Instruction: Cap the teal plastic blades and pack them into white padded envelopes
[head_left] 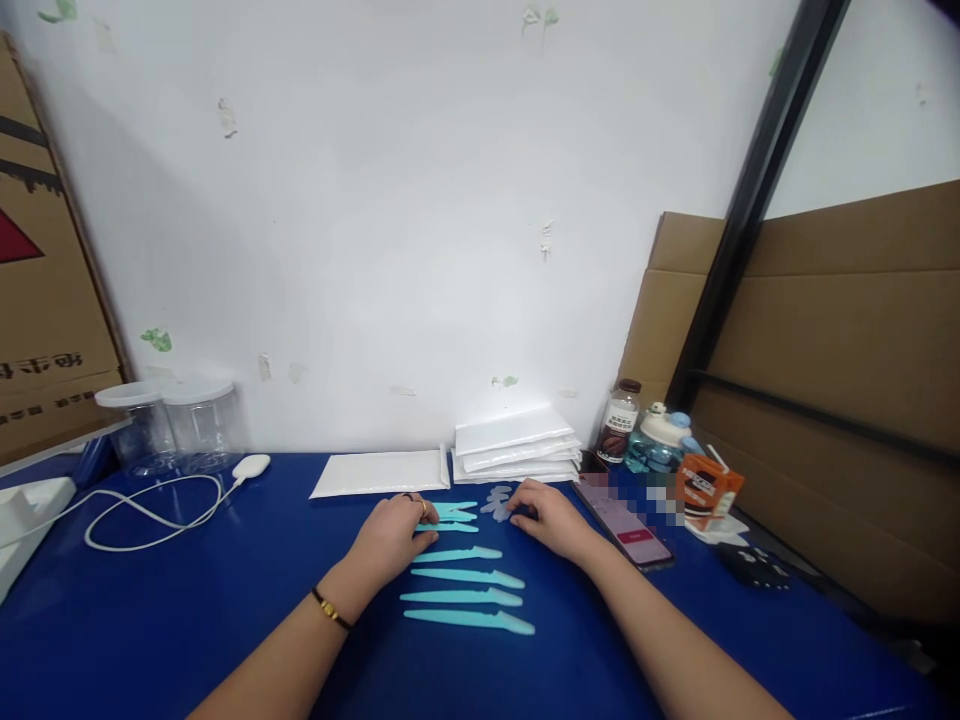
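Note:
Turquoise eyebrow razors (469,576) lie in a spaced column on the blue table, blade ends to the right. At the top of the column, my left hand (394,535) has its thumb and fingers closed about the handle end of an eyebrow razor (457,527). More razors (459,508) lie crossed just beyond it, their handle ends hidden by my fingers. A small pile of translucent blade caps (496,501) sits to the right. At its edge my right hand (551,520) pinches with thumb and index finger at a cap, mostly covered by the fingertips.
White padded envelopes (517,445) are stacked by the wall, with one envelope (381,473) flat beside them. To the right are a phone (626,525), a brown bottle (619,420), a water bottle (660,443) and an orange carton (705,490). Clear jars (199,430) and a white cable (150,495) lie left.

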